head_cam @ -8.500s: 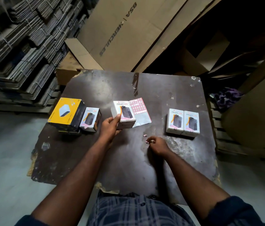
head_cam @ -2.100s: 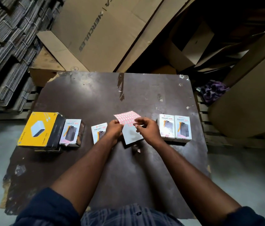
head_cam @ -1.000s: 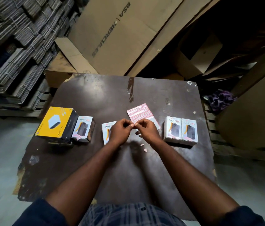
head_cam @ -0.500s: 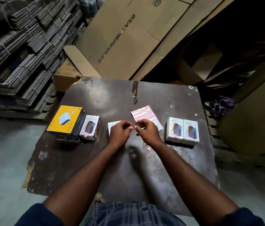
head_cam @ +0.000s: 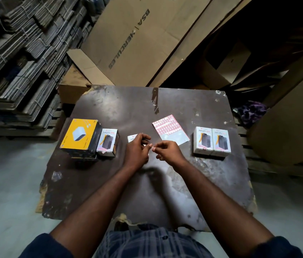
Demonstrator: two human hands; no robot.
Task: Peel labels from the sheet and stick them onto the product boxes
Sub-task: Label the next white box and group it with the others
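Standing on the dark surface (head_cam: 109,183) at the left are a yellow box (head_cam: 80,135) and a white product box (head_cam: 108,142). The left hand (head_cam: 136,149), fingers curled, meets the right hand (head_cam: 167,151), which pinches a small label (head_cam: 152,147). Behind them lies the label sheet (head_cam: 170,129); two product boxes (head_cam: 211,142) stand at the right.

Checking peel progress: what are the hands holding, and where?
A small label, pinched at its edge by the right hand fingertips; the left hand touches it too.
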